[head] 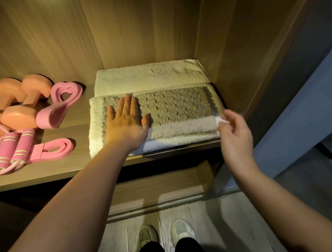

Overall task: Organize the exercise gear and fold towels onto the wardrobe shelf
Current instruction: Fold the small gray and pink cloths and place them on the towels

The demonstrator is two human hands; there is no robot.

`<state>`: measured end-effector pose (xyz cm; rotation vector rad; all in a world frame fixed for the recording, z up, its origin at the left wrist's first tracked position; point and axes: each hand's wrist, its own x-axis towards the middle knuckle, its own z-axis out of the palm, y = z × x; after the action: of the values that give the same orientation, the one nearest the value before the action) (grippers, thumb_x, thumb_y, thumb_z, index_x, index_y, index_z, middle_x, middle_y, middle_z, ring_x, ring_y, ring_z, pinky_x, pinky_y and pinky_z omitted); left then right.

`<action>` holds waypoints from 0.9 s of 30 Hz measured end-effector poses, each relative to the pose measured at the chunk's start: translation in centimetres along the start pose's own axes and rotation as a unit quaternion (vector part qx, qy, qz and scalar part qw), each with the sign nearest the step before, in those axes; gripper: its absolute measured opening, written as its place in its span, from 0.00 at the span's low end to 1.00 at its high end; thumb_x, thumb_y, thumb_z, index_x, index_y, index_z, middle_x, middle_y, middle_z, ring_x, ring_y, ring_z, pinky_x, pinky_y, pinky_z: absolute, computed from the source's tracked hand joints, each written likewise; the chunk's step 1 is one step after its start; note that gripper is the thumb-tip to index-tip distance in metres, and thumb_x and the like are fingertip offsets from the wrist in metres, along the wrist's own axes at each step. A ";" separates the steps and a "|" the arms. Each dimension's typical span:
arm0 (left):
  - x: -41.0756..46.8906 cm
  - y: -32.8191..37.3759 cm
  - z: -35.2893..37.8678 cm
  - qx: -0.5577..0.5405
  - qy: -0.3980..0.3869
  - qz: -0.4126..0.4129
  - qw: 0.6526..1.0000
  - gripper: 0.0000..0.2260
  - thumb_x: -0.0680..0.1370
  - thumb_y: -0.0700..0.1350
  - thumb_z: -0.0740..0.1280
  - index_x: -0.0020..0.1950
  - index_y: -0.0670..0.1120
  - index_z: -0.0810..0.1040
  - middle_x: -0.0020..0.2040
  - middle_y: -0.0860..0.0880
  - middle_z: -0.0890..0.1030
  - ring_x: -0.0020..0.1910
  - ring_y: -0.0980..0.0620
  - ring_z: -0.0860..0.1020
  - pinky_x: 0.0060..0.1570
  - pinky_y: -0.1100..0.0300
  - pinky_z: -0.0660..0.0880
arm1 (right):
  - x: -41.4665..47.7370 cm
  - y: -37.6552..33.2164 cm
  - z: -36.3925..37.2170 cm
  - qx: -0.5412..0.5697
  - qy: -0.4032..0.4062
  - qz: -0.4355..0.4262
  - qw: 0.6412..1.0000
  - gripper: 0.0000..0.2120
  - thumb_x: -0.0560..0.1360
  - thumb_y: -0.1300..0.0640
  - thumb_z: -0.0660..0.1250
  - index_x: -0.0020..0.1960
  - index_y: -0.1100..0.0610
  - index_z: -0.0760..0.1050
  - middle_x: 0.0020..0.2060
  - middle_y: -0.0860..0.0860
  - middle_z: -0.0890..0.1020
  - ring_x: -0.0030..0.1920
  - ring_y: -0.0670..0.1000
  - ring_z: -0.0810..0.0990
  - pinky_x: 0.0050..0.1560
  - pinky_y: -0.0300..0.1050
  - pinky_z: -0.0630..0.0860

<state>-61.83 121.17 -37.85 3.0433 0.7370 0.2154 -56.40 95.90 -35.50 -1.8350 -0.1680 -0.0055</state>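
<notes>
A folded grey textured towel (179, 107) lies on top of a folded white towel (173, 141) at the right of the wardrobe shelf (61, 170). Behind them lies another folded cream towel (148, 75). My left hand (126, 122) presses flat on the grey towel's left part, fingers straight. My right hand (235, 136) is at the stack's front right corner and pinches a small white corner of towel between thumb and fingertips. Two orange-pink dumbbells (11, 98), a pink jump rope (11, 149) and two pink resistance bands (62, 105) (53, 149) sit on the shelf's left side.
The wardrobe's right side wall (235, 54) stands close against the towels. A lower shelf (154, 190) sits beneath. My shoes (164, 235) stand on the pale wooden floor in front.
</notes>
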 end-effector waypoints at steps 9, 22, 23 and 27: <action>0.0 0.1 -0.3 -0.004 -0.015 -0.002 1.000 0.32 0.80 0.61 0.40 0.80 0.45 0.42 0.80 0.48 0.41 0.79 0.50 0.41 0.76 0.46 0.41 | 0.2 -0.4 1.0 0.412 -0.022 0.377 0.829 0.11 0.81 0.57 0.63 0.60 0.63 0.70 0.53 0.58 0.79 0.49 0.54 0.81 0.45 0.47 0.79; -0.3 -0.2 -0.5 -0.026 0.001 0.018 0.999 0.30 0.80 0.62 0.40 0.80 0.52 0.40 0.80 0.46 0.41 0.79 0.47 0.41 0.75 0.43 0.40 | 1.4 -3.7 4.0 0.145 0.002 0.160 0.976 0.03 0.77 0.56 0.66 0.48 0.55 0.76 0.40 0.49 0.76 0.38 0.47 0.72 0.38 0.38 0.71; -0.4 -0.2 -0.7 -0.030 0.007 0.030 0.999 0.29 0.80 0.62 0.40 0.79 0.55 0.40 0.80 0.46 0.39 0.78 0.47 0.40 0.75 0.42 0.40 | 1.3 -4.2 4.3 0.122 -0.014 0.117 0.986 0.02 0.77 0.56 0.66 0.47 0.54 0.75 0.40 0.48 0.76 0.38 0.46 0.73 0.36 0.34 0.71; -1.6 -1.2 -1.8 -0.029 0.043 0.112 0.992 0.28 0.79 0.61 0.42 0.79 0.58 0.46 0.80 0.50 0.41 0.78 0.48 0.41 0.75 0.41 0.40 | 0.9 -6.3 6.2 0.054 -0.089 -0.019 0.994 0.05 0.77 0.57 0.65 0.43 0.50 0.71 0.37 0.46 0.75 0.34 0.41 0.73 0.29 0.27 0.68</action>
<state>-64.09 121.47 -36.28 3.0732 0.3833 0.3631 -56.80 103.53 -31.02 -1.7239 -0.3230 0.1374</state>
